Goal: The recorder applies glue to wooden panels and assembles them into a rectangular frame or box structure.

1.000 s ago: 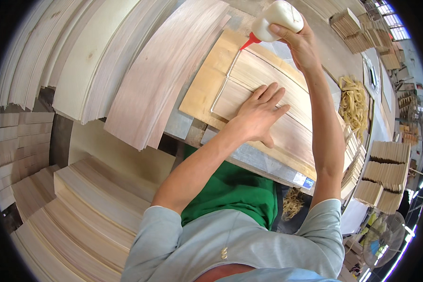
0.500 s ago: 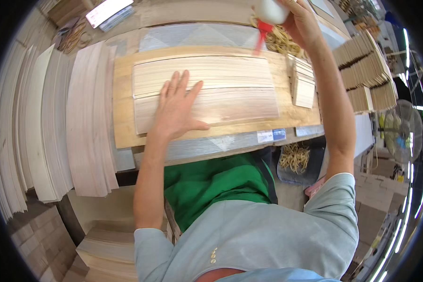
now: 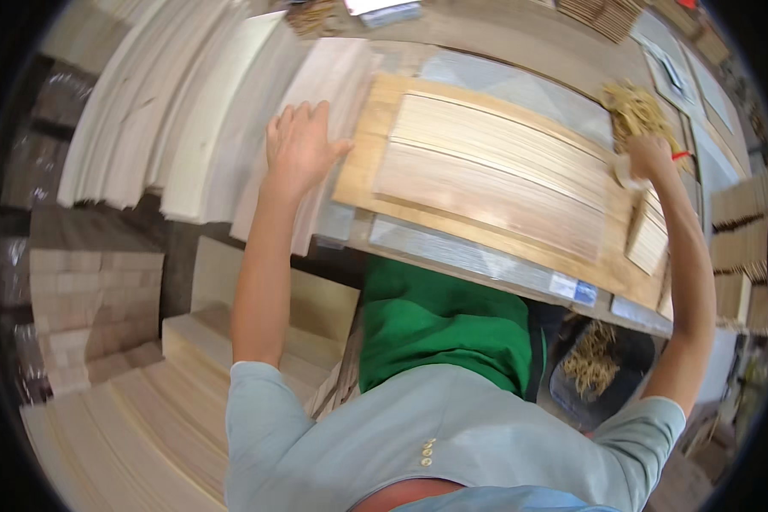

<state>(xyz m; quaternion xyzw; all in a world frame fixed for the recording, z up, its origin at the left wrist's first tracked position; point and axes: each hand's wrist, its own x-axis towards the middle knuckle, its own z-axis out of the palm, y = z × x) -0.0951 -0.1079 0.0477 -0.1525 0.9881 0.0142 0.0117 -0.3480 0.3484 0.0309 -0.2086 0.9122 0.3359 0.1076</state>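
Your two pale planks (image 3: 495, 171) lie side by side, flat on a yellowish board (image 3: 357, 166) on the table (image 3: 512, 38), with neither hand on them; a bump from your forearm could slide them out of line. The white bottle (image 3: 626, 174), at the board's right end, could tip or leak if set down carelessly, since its red tip (image 3: 681, 156) points sideways. It sits close to a heap of tan bands (image 3: 627, 104), which could catch on it, and near a short stack of slats (image 3: 647, 243) that a careless elbow might topple. On the left, tugging one of the pinkish planks (image 3: 337, 70) could drag its loose neighbours along. Your left hand (image 3: 302, 154) is over those planks, fingers spread moderately and holding nothing; whether they touch the wood, you cannot tell. Your right hand (image 3: 651, 157) is blurred, its fingers closed around the bottle.
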